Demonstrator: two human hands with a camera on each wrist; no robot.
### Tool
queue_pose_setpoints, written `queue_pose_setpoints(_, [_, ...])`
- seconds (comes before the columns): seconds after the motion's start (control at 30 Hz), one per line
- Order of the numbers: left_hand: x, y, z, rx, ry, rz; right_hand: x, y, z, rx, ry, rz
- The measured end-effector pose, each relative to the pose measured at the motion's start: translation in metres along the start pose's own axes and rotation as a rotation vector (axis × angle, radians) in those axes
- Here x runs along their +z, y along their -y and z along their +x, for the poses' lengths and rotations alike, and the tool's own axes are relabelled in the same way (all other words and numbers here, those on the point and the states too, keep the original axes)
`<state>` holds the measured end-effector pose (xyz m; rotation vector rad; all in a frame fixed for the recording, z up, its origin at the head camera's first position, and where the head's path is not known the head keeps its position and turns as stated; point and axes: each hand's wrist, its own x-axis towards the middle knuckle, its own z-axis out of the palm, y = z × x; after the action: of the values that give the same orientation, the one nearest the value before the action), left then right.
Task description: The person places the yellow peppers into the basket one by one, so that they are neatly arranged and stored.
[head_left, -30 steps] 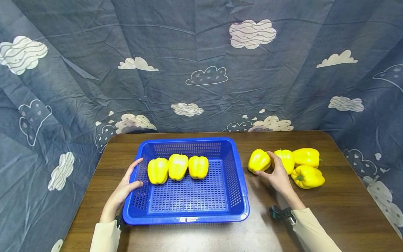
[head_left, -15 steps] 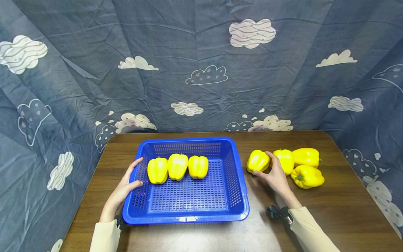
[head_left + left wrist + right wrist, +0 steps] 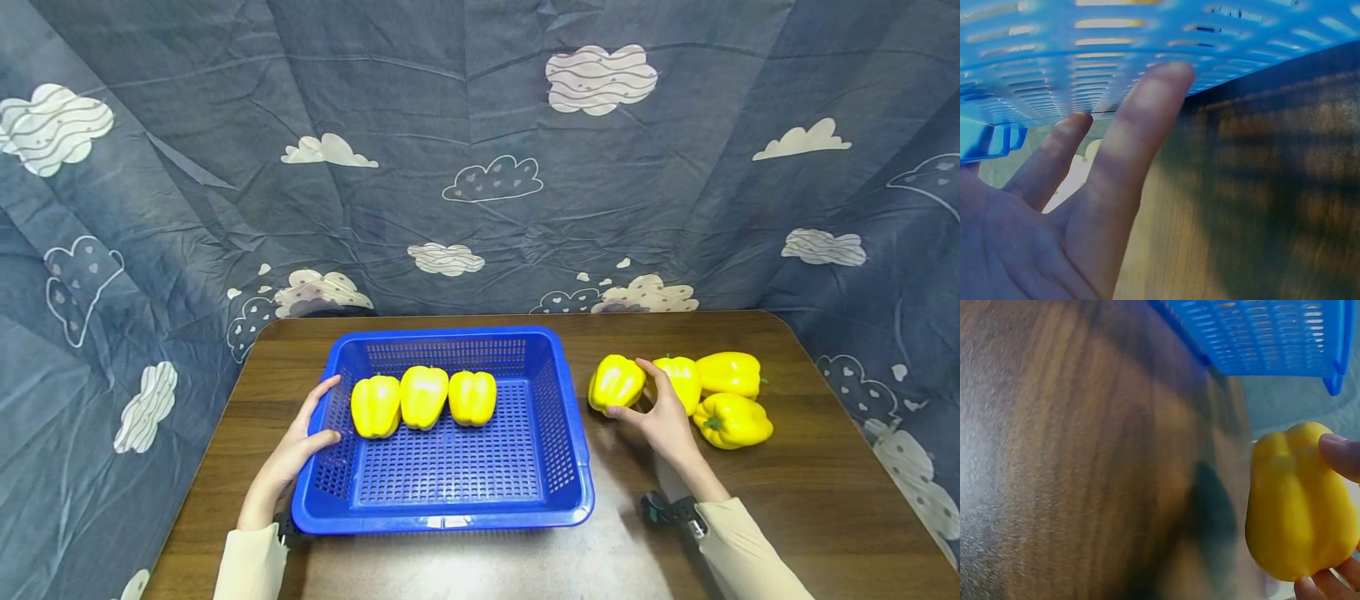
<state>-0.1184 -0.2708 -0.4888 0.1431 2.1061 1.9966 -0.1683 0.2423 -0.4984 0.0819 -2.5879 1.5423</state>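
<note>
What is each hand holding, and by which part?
Right hand: yellow pepper, thumb near one end, fingers near the other. Left hand: blue basket, at its left rim.

The head view is bright and mostly sharp. White glare spreads over the tabletop (image 3: 450, 575) between the left hand (image 3: 288, 458) and the right hand (image 3: 667, 421), toward the camera. Highlights shine on the yellow pepper (image 3: 617, 383) at the right hand's fingertips. In the left wrist view, light passes through the blue basket's (image 3: 1154, 37) slots above the hand. The right wrist view is dimmer, its wood grain smeared, a soft shadow beside the held pepper.
</note>
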Motion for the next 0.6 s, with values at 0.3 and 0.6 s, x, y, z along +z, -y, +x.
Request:
queue_pose_setpoints(0.3, [0.000, 0.000, 0.000, 0.011, -0.005, -0.004, -0.010, 0.020, -0.003, 0.027, 0.043, 0.069])
queue_pose_setpoints(0.6, [0.001, 0.000, -0.001, 0.019, -0.008, 0.013, -0.016, 0.030, -0.003, 0.002, 0.032, 0.042])
